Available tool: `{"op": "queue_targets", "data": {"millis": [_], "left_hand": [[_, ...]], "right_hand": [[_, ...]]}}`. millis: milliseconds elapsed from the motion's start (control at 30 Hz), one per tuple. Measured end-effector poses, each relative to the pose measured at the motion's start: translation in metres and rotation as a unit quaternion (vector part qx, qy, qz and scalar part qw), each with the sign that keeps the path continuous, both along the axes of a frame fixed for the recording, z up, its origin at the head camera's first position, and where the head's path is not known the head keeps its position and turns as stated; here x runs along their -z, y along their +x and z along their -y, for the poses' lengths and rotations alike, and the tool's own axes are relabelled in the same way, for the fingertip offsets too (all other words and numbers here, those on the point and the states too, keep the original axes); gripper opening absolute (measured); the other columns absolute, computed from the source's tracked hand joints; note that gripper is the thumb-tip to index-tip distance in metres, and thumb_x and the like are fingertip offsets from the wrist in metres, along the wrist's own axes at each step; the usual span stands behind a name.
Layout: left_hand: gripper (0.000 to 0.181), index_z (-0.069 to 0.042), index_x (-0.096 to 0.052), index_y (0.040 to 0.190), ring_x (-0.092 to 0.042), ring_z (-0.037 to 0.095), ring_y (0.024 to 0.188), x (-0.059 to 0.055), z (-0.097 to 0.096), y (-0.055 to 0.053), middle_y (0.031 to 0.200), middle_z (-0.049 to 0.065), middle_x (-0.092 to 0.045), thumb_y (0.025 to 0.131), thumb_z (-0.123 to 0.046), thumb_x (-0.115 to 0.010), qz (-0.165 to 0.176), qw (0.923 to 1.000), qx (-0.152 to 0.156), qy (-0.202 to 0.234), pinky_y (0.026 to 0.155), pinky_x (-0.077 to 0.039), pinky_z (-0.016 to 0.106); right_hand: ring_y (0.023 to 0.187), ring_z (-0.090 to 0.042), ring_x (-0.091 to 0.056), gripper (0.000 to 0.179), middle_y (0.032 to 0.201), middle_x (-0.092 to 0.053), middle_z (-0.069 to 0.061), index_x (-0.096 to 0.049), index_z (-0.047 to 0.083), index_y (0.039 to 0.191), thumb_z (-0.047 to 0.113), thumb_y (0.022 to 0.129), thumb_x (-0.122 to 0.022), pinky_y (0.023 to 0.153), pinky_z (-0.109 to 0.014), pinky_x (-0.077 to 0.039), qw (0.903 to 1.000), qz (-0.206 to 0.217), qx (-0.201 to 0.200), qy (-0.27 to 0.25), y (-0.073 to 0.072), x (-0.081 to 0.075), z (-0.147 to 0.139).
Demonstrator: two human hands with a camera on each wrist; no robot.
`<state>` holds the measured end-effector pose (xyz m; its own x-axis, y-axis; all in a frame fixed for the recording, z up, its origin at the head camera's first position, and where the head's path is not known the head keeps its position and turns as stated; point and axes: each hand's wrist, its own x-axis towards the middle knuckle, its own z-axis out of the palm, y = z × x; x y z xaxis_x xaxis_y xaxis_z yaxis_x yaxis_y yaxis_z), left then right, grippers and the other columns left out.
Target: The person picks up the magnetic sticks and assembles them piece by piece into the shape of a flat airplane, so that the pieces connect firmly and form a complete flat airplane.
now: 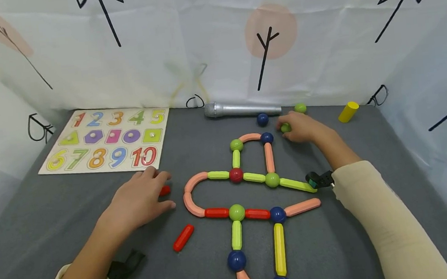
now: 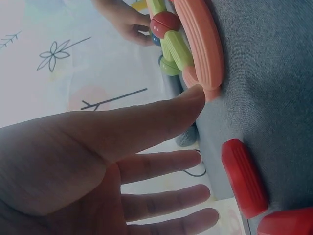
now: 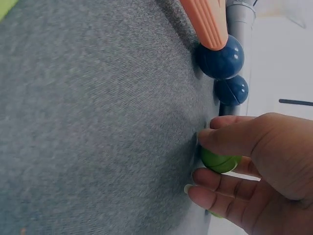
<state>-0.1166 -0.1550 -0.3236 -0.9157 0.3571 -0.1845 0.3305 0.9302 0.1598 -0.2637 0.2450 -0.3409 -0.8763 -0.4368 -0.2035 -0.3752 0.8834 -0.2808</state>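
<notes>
My right hand (image 1: 299,126) is at the back right, its thumb and fingers curled round a green ball (image 3: 220,160) just above the cloth. Left of it sit a loose blue ball (image 1: 262,119) and the blue ball (image 1: 266,138) at a corner of the stick figure. My left hand (image 1: 139,199) hovers left of the figure with its fingers apart and nothing between them. Close by lie two red sticks, one (image 1: 183,238) in full sight and the other (image 1: 164,190) partly hidden by that hand in the head view. Joined sticks and balls, with a red ball (image 1: 236,175), form the figure.
A number puzzle board (image 1: 98,139) lies at the back left. Along the rear edge are a silver microphone (image 1: 245,109), another green ball (image 1: 300,108) and a yellow cylinder (image 1: 348,112). Printed white cloth (image 1: 214,41) hangs behind the grey surface.
</notes>
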Motion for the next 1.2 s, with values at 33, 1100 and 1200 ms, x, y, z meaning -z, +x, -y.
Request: {"op": "queue_targets", "data": {"millis": [33,1100,1200], "left_hand": [[0.063,-0.006,-0.062,0.129,-0.055,0.030,0.096,-0.001,-0.001,0.000,0.114,0.016,-0.057,0.079,-0.035,-0.086,-0.003,1.0000,0.006,0.006,0.079,-0.052,0.049],[0.037,-0.026,-0.063,0.135,-0.056,0.012,0.103,0.035,-0.256,-0.037,0.124,-0.007,-0.063,0.100,-0.038,-0.062,-0.040,0.9430,0.326,-0.057,0.087,-0.046,0.027],[0.038,-0.025,-0.062,0.136,-0.056,0.011,0.101,0.034,-0.254,-0.038,0.123,-0.006,-0.063,0.100,-0.038,-0.061,-0.040,0.9453,0.320,-0.046,0.086,-0.047,0.026]], "right_hand": [[0.094,-0.033,-0.048,0.027,0.113,-0.058,-0.023,-0.065,-0.004,0.118,-0.002,0.091,-0.062,0.085,-0.050,-0.041,1.0000,0.000,-0.001,-0.002,0.001,0.001,-0.001],[0.065,-0.006,-0.047,0.023,0.079,-0.053,0.005,-0.062,0.007,0.106,0.015,0.090,-0.077,0.056,-0.027,-0.040,0.9839,0.044,0.016,-0.172,0.154,0.012,-0.074],[0.064,-0.007,-0.048,0.024,0.080,-0.054,0.005,-0.062,0.007,0.109,0.016,0.091,-0.076,0.055,-0.028,-0.041,0.9820,0.052,0.010,-0.182,0.153,0.012,-0.070]]}}
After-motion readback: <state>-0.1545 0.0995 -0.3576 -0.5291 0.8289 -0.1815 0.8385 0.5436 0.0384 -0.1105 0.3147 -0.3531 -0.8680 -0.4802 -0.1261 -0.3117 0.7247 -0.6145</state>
